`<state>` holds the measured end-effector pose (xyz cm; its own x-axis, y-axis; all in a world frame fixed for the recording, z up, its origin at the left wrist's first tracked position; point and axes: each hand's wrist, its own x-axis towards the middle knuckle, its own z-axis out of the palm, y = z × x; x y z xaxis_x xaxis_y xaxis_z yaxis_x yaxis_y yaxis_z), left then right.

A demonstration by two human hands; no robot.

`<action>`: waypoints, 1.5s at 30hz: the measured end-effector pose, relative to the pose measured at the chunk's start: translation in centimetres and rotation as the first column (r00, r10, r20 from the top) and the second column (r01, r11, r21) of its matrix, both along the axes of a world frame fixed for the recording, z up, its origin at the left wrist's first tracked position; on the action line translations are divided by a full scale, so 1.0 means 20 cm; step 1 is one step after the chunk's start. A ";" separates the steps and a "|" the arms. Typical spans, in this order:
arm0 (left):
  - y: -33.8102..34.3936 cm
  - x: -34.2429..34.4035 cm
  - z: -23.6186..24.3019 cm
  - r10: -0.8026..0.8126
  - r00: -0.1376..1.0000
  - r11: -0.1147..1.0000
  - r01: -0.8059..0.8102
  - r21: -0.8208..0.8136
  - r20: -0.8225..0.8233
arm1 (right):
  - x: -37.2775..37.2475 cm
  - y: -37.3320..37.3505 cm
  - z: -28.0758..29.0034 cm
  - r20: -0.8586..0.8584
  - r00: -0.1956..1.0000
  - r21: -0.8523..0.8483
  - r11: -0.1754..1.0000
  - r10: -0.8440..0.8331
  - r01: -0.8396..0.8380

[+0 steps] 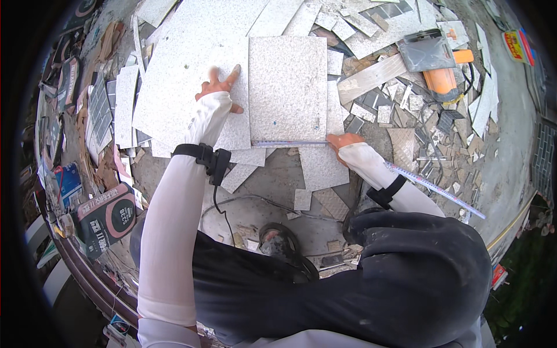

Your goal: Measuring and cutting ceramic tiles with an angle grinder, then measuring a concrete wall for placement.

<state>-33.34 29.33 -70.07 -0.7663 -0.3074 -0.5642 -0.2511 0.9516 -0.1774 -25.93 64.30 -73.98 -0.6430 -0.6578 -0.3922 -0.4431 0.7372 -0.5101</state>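
Observation:
My left hand (220, 90) rests on a large white textured tile (191, 40), its fingers spread and nothing in them. Just right of it lies a smaller rectangular tile (288, 87) with the same speckled, rough face. Along that tile's near edge runs a thin white measuring tape strip (290, 144) with fine markings. My right hand (344, 142) pinches the strip at the tile's near right corner. From there the strip appears to carry on behind my right forearm, and its free end slants out to the lower right.
An orange and grey corded power tool (441, 81) lies at the upper right among broken tile pieces. Dark printed cartons (105, 220) stand at the left. A black cable (255, 197) crosses the floor by my shoe (281, 243). A yellow and red package (516, 47) is far right.

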 end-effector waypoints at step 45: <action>-0.01 -0.02 0.07 0.021 0.998 0.998 -0.025 0.060 0.057 | -1.29 -0.20 -0.03 -0.127 0.991 0.031 0.998 -0.042 0.046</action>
